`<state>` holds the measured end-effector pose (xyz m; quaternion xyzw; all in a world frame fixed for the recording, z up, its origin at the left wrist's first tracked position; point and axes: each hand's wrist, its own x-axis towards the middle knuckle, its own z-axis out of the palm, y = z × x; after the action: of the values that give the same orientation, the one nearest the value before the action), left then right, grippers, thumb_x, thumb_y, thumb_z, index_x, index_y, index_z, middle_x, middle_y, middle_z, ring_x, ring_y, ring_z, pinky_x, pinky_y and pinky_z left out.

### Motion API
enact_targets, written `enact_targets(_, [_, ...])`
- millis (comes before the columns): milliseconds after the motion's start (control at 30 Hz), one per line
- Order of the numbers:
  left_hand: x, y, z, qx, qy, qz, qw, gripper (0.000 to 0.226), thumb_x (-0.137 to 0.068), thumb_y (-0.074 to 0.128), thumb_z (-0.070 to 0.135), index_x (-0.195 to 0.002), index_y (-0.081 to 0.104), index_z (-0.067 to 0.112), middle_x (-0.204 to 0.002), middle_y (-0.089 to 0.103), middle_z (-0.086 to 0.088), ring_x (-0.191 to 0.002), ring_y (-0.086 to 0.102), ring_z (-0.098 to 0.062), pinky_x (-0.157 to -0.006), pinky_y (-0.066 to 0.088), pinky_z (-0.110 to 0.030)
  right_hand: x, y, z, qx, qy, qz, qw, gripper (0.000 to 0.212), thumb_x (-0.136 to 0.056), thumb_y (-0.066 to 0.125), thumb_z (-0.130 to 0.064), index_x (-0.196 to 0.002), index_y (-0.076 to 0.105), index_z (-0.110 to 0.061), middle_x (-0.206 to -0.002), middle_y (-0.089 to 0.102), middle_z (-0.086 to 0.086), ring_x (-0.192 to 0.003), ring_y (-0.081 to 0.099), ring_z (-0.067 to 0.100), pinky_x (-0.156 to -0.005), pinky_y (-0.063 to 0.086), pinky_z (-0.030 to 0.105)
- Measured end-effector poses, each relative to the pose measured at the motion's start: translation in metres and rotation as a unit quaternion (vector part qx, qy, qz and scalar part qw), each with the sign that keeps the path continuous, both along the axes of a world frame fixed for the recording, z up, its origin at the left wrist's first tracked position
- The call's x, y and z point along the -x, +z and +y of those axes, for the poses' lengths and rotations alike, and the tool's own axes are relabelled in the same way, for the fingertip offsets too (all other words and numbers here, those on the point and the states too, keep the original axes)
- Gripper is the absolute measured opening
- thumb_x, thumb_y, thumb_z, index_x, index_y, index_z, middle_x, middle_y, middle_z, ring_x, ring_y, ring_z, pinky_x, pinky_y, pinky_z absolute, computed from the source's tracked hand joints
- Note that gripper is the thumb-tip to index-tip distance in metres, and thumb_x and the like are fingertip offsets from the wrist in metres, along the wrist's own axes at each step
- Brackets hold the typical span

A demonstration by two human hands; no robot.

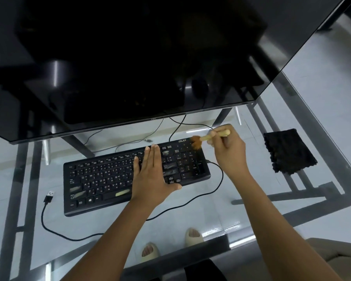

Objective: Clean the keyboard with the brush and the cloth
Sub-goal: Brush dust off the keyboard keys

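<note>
Right hand (226, 148): fingers curled round the pale wooden handle of the brush (208, 137), held like a pencil. Brown bristles touch the keyboard (118, 179) at its far right corner, just beside the brand mark, above the number pad.

Left hand (150, 171): flat, fingers straight and together, palm pressing on the keys right of centre. It holds nothing; it pins the board.

Step in hand, by my reading: brushing, at the 1 o'clock corner of the board. To do it well, keep the left palm weighted so the board does not slide on the glass. Short flicks along the rows, bristle tips into the gaps, driving dust off the nearest edge, not back across the keys. Light smears show on several keys at the lower left, on the space bar and in the navigation block; these likely need the cloth, not bristles.

Cloth (290, 151): dark, folded, lying at 3 o'clock of the keyboard, well apart from it, untouched.

Surface: glass table (251, 211) with a dark frame beneath; pale floor tiles and two feet in light sandals (194, 237) show through it. The keyboard's cable (49, 224) loops at 7 o'clock, its plug free. A large dark monitor (130, 57) overhangs at 12 o'clock.
</note>
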<state>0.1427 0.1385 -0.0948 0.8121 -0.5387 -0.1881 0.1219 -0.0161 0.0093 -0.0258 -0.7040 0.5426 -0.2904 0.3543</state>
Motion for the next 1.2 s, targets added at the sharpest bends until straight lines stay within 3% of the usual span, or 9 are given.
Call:
enact_targets(133, [-0.001, -0.001, 0.001, 0.000, 0.002, 0.002, 1.000, 0.129, -0.067, 0.062, 0.076, -0.153, -0.012, 0.014, -0.161, -0.014, 0.002, -0.145, -0.021, -0.011, -0.117, -0.014, -0.041, 0.001, -0.001, 0.003, -0.077, 0.120, 0.049, 0.989, 0.009, -0.095, 0.058, -0.024, -0.092, 0.061, -0.017, -0.076, 0.071, -0.003, -0.071, 0.070, 0.008, -0.069, 0.056, 0.026])
enact_targets(233, [-0.002, -0.002, 0.003, 0.004, -0.005, 0.000, 1.000, 0.129, -0.067, 0.060, 0.078, -0.152, -0.013, 0.015, -0.161, -0.013, 0.003, -0.145, -0.022, -0.010, -0.118, -0.014, -0.040, 0.011, -0.001, -0.002, 0.039, 0.022, 0.051, 0.998, 0.006, -0.095, 0.056, -0.023, -0.093, 0.060, -0.020, -0.083, 0.069, 0.000, -0.077, 0.068, 0.017, -0.070, 0.054, 0.031])
enact_targets(367, [-0.004, -0.003, 0.005, 0.011, -0.008, -0.002, 1.000, 0.129, -0.067, 0.059, 0.079, -0.152, -0.012, 0.015, -0.162, -0.011, 0.003, -0.145, -0.022, -0.009, -0.118, -0.014, -0.039, 0.015, 0.004, 0.006, -0.095, 0.108, 0.015, 0.990, 0.010, -0.094, 0.057, -0.019, -0.088, 0.061, -0.012, -0.075, 0.071, 0.004, -0.069, 0.071, 0.015, -0.069, 0.057, 0.029])
enact_targets(500, [-0.003, -0.003, 0.005, 0.010, -0.009, 0.001, 1.000, 0.129, -0.066, 0.059, 0.079, -0.152, -0.013, 0.015, -0.161, -0.012, 0.004, -0.144, -0.023, -0.008, -0.118, -0.015, -0.039, 0.027, -0.002, 0.001, 0.028, 0.044, 0.057, 0.997, 0.009, -0.095, 0.057, -0.022, -0.089, 0.060, -0.016, -0.076, 0.070, -0.001, -0.073, 0.069, 0.014, -0.069, 0.056, 0.034])
enact_targets(600, [-0.003, -0.004, 0.005, 0.011, -0.011, -0.003, 1.000, 0.129, -0.066, 0.057, 0.081, -0.152, -0.013, 0.015, -0.161, -0.013, 0.004, -0.144, -0.022, -0.008, -0.117, -0.015, -0.038, 0.029, 0.002, 0.003, -0.045, 0.044, -0.019, 0.998, 0.010, -0.095, 0.056, -0.019, -0.088, 0.060, -0.012, -0.074, 0.070, 0.006, -0.070, 0.070, 0.022, -0.069, 0.058, 0.040])
enact_targets(767, [-0.003, -0.004, 0.005, 0.015, -0.009, 0.003, 1.000, 0.129, -0.066, 0.058, 0.080, -0.153, -0.011, 0.015, -0.162, -0.010, 0.004, -0.145, -0.021, -0.008, -0.118, -0.014, -0.039, 0.033, -0.004, 0.002, 0.049, 0.043, 0.060, 0.996, 0.011, -0.096, 0.056, -0.014, -0.086, 0.059, -0.018, -0.075, 0.066, -0.003, -0.067, 0.063, 0.004, -0.063, 0.046, 0.015])
enact_targets(933, [-0.004, -0.007, 0.008, 0.020, -0.013, 0.002, 1.000, 0.127, -0.067, 0.057, 0.080, -0.153, -0.011, 0.015, -0.162, -0.011, 0.004, -0.144, -0.023, -0.008, -0.118, -0.015, -0.039, 0.020, 0.001, 0.002, -0.119, 0.084, -0.025, 0.989, 0.009, -0.094, 0.056, -0.015, -0.089, 0.062, -0.011, -0.077, 0.071, 0.005, -0.067, 0.071, 0.016, -0.075, 0.059, 0.040])
enact_targets(1100, [-0.004, -0.006, 0.007, 0.026, -0.021, 0.001, 0.999, 0.125, -0.068, 0.053, 0.082, -0.152, -0.013, 0.017, -0.161, -0.013, 0.005, -0.144, -0.024, -0.008, -0.117, -0.018, -0.037, 0.009, -0.002, -0.007, 0.028, 0.031, 0.013, 0.999, 0.007, -0.093, 0.056, -0.033, -0.090, 0.058, -0.027, -0.080, 0.068, -0.007, -0.075, 0.068, 0.015, -0.071, 0.057, 0.042])
enact_targets(1200, [-0.007, -0.007, 0.009, 0.025, -0.028, -0.004, 0.999, 0.123, -0.071, 0.052, 0.081, -0.152, -0.015, 0.016, -0.161, -0.014, 0.004, -0.144, -0.024, -0.010, -0.117, -0.016, -0.038, -0.006, -0.002, -0.007, -0.066, 0.083, -0.020, 0.994, 0.012, -0.094, 0.056, -0.025, -0.091, 0.061, -0.014, -0.077, 0.071, 0.000, -0.068, 0.070, 0.008, -0.069, 0.057, 0.027])
